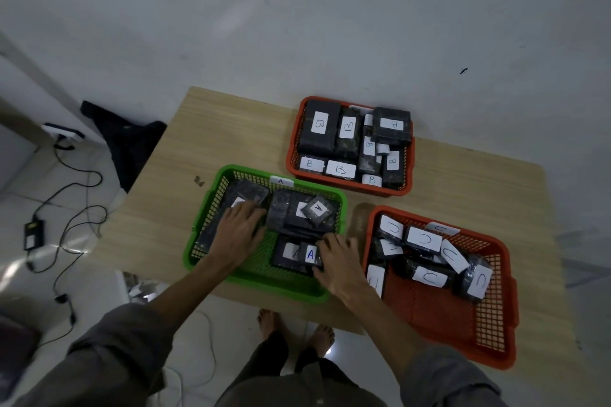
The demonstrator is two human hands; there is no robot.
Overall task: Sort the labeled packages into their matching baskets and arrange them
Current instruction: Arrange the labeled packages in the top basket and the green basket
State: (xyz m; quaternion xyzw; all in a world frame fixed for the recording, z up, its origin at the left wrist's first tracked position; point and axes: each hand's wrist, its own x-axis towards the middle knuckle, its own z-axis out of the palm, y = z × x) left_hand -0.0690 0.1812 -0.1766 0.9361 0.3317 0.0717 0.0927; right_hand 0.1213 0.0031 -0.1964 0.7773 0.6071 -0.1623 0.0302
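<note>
i am pressing my left hand (238,228) and right hand (337,261), fingers spread, on packages (294,215) in the green basket (264,277); the leaning stack may topple.

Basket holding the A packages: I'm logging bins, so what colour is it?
Green, seen in the head view.

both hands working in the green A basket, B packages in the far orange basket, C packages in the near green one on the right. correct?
Not quite. The basket holding the C packages is orange, not green, as the head view shows. The rest holds: left hand and right hand are in the green A basket, and B packages fill the far orange basket.
</note>
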